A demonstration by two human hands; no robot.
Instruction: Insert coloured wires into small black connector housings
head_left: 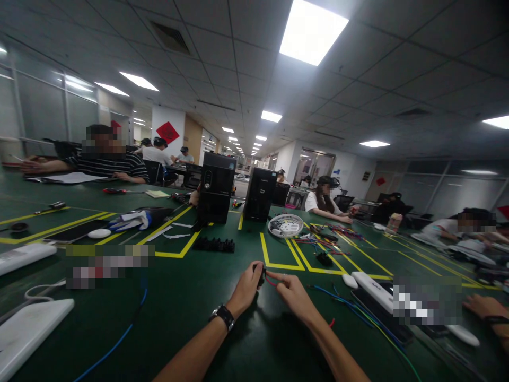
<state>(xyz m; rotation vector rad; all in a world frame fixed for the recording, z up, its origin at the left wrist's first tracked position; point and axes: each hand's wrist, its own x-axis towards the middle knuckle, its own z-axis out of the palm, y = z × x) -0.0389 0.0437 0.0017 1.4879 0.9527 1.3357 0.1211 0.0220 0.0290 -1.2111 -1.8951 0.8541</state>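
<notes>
My left hand (245, 285), with a watch at the wrist, is closed on a small black block (261, 275) held just above the green table. From the right, my right hand (295, 297) has its fingers pinched together at the block's side, on a thin red wire (272, 281) that runs up to the block. The hand hides most of this wire, and whether its tip sits inside the block I cannot tell. A red end (332, 322) shows beyond my right forearm. Further forward lies a row of similar black blocks (214, 244).
Two black boxes (217, 188) stand ahead, beside a round white basket (285, 226). Coloured wires (330, 236) lie tangled at the right, blue and green wires (366, 310) nearer me. A loose blue wire (119, 342) crosses the left side. Co-workers sit around the table.
</notes>
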